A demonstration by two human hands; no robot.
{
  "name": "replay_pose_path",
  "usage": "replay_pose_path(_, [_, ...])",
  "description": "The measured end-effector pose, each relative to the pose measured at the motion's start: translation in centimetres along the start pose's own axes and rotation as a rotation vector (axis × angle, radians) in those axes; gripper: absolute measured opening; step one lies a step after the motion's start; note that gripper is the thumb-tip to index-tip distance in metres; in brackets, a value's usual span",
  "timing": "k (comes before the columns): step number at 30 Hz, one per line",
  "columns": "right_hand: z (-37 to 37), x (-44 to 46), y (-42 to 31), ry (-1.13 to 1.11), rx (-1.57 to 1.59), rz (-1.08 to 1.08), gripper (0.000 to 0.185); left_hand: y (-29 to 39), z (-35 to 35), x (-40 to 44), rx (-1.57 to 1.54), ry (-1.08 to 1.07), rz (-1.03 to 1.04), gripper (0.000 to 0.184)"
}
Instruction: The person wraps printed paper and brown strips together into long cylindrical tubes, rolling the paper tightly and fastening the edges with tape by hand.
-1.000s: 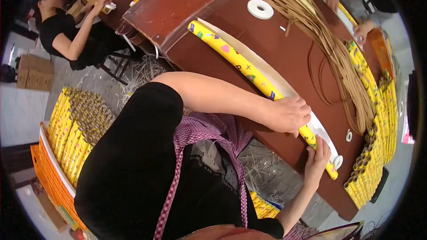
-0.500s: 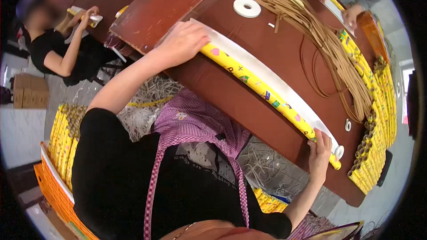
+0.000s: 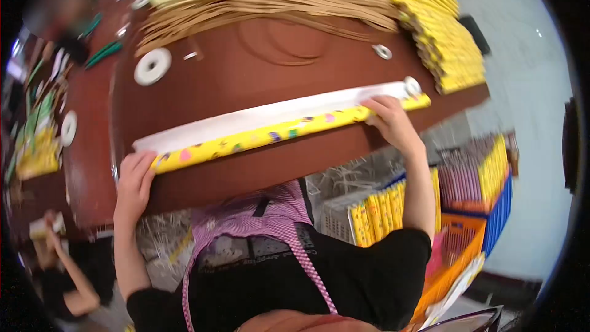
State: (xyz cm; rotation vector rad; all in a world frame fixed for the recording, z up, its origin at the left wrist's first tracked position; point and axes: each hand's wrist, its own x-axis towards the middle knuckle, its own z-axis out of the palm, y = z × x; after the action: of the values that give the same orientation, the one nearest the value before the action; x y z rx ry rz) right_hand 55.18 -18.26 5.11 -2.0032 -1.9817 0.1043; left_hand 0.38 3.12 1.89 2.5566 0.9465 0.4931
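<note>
A long sheet of yellow patterned wrapping paper lies across the table in front of me, its near edge rolled into a tube and its white inner side showing behind. My left hand grips the tube's left end, thumb and fingers closed round it. Near the other end, my right hand pinches the roll with bent fingers. Just past the right hand, a small white tape roll rests at the paper's right end. Whether anything is inside the tube is hidden.
Brown strips lie along the table's far side. Finished-looking yellow tubes are piled at the right. A white ring roll and smaller roll lie behind the paper. An orange crate stands below right; another person sits at left.
The view has swung to the right, so the paper now lies nearly level across it. Both hands still hold the paper near its ends; the tube looks much the same.
</note>
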Motion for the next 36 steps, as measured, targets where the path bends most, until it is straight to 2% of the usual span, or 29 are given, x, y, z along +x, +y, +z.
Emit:
replay_pose_path(6, [-1.8, 0.8, -0.7, 0.005, 0.115, 0.045, 0.040, 0.3, 0.5, 0.2, -0.081, 0.015, -0.030, 0.030])
replay_pose_path(8, [-3.1, 2.1, -0.2, 0.096, 0.370, 0.140, 0.037, 0.4, 0.5, 0.1, -0.070, 0.014, -0.049, 0.029])
replay_pose_path(10, [-3.1, 4.2, 3.3, 0.213, 0.472, 0.185, 0.026, 0.5, 0.5, 0.0, -0.066, 0.009, -0.056, 0.029])
replay_pose_path(11, [-2.9, 5.5, 4.8, 0.234, 0.416, 0.290, 0.022, 0.5, 0.5, 0.0, -0.065, 0.005, -0.058, 0.029])
replay_pose_path(13, [-1.6, 8.1, 8.5, 0.293, 0.104, 0.277, 0.025, 0.7, 0.4, 0.0, -0.058, 0.003, -0.061, 0.029])
replay_pose_path(15, [0.6, 10.0, 12.2, 0.239, -0.105, 0.422, 0.027, 0.5, 0.5, 0.0, -0.055, 0.000, -0.045, 0.030])
replay_pose_path(16, [1.1, 10.5, 12.0, 0.222, -0.280, 0.398, 0.027, 0.1, 0.7, -0.1, -0.060, 0.003, -0.048, 0.030])
replay_pose_path(18, [2.7, 11.6, 13.8, 0.243, -0.334, 0.494, 0.028, -0.3, 0.8, -0.2, -0.067, 0.003, -0.033, 0.030])
replay_pose_path(20, [2.7, 12.1, 12.1, 0.267, -0.391, 0.558, 0.029, -0.4, 0.7, -0.2, -0.026, -0.001, -0.029, 0.032])
replay_pose_path(26, [2.6, 11.9, 13.6, 0.305, -0.281, 0.569, 0.028, -0.5, 0.7, -0.2, -0.014, 0.003, -0.021, 0.031])
replay_pose_path(29, [2.4, 13.0, 11.9, 0.383, -0.221, 0.536, 0.021, -0.7, 1.1, -0.3, 0.011, 0.026, -0.023, 0.030])
replay_pose_path(30, [2.4, 13.6, 12.0, 0.441, -0.106, 0.363, 0.026, -1.2, 1.2, -0.3, 0.042, 0.043, 0.042, 0.030])
replay_pose_path(31, [1.3, 14.5, 8.5, 0.410, 0.034, 0.365, 0.030, -1.6, 1.6, -0.5, 0.056, 0.060, 0.031, 0.029])
replay_pose_path(32, [1.3, 15.5, 6.4, 0.372, 0.324, 0.285, 0.028, -0.7, 1.5, -0.3, 0.050, 0.076, 0.008, 0.027])
replay_pose_path(33, [0.6, 16.4, 2.5, 0.340, 0.443, 0.228, 0.023, -0.3, 1.2, 0.0, 0.037, 0.052, -0.006, 0.030])
replay_pose_path(34, [0.1, 17.4, -0.5, 0.243, 0.478, 0.077, 0.022, -0.7, 1.7, -0.3, 0.056, 0.105, 0.042, 0.032])
replay_pose_path(35, [1.0, 18.9, -2.1, 0.168, 0.719, -0.048, 0.024, -0.3, 1.7, -0.1, 0.033, 0.146, 0.051, 0.031])
replay_pose_path(36, [0.8, 19.5, -6.0, 0.068, 0.776, -0.118, 0.026, 0.2, 1.3, 0.2, 0.010, 0.147, 0.068, 0.031])
